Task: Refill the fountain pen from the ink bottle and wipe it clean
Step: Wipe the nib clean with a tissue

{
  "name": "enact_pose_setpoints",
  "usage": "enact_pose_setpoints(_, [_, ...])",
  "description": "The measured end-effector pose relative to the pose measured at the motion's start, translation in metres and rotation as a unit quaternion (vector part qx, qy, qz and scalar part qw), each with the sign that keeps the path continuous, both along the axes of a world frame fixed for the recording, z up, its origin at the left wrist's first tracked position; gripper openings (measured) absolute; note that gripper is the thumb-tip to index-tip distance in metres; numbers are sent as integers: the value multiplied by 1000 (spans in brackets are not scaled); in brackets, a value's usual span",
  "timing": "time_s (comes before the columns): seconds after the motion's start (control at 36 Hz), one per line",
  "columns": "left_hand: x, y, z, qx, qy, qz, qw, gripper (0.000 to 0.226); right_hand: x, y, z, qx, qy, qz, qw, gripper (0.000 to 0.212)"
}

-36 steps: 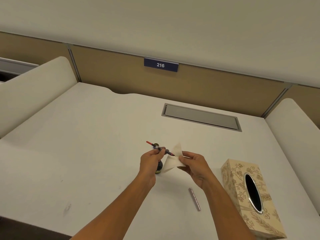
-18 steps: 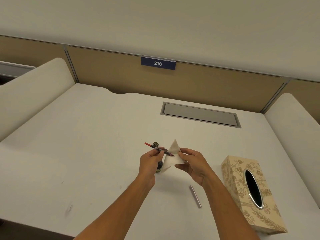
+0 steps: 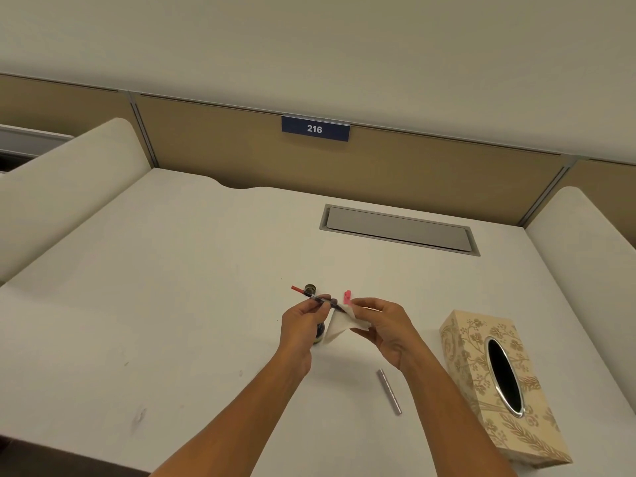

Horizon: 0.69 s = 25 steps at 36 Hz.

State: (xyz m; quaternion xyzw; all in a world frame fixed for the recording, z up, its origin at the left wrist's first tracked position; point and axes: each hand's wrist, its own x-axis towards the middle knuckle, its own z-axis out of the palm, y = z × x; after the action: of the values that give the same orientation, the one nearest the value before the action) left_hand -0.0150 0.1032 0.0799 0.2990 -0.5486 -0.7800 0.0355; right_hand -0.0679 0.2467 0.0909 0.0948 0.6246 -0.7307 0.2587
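Folded down now, the white tissue (image 3: 339, 324) is no longer standing up in a point as it did half a second ago; its upper edge is lying against the pen's front end, and a small pink object (image 3: 347, 297) is showing just above it at 12 o'clock of the right hand. What that pink piece is cannot be told.

The fountain pen (image 3: 315, 298) is a thin dark barrel with a red end, slanting from 10 o'clock down toward 4 o'clock. The left hand (image 3: 303, 325) is pinching it near the middle, fingers curled, wrist rising from 6 o'clock. The right hand (image 3: 385, 325) is gripping the soft, creased tissue between thumb and fingertips, meeting the pen tip just beside the left hand.

Partly hidden behind the left hand, the dark ink bottle (image 3: 320, 333) is standing on the smooth white desk (image 3: 172, 304). Its round metal cap (image 3: 310, 288) is lying at 11 o'clock of the hands. A slim ribbed silver pen cap (image 3: 389, 391) is resting at 5 o'clock, and a cream floral tissue box (image 3: 481, 383) with an oval opening is sitting at 4 o'clock. A grey rectangular cable hatch (image 3: 399, 229) is set flush at 1 o'clock, below a blue plaque reading 216 (image 3: 315, 128).
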Motion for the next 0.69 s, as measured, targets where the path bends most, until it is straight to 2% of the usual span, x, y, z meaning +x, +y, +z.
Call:
enact_pose_setpoints(0.28, [2, 1, -3, 5, 4, -2, 1000, 12, 5, 1, -9, 31, 49, 2, 998, 26])
enact_pose_setpoints(0.69, [3, 2, -2, 0, 24, -12, 1000, 13, 10, 0, -14, 118, 157, -19, 980, 14])
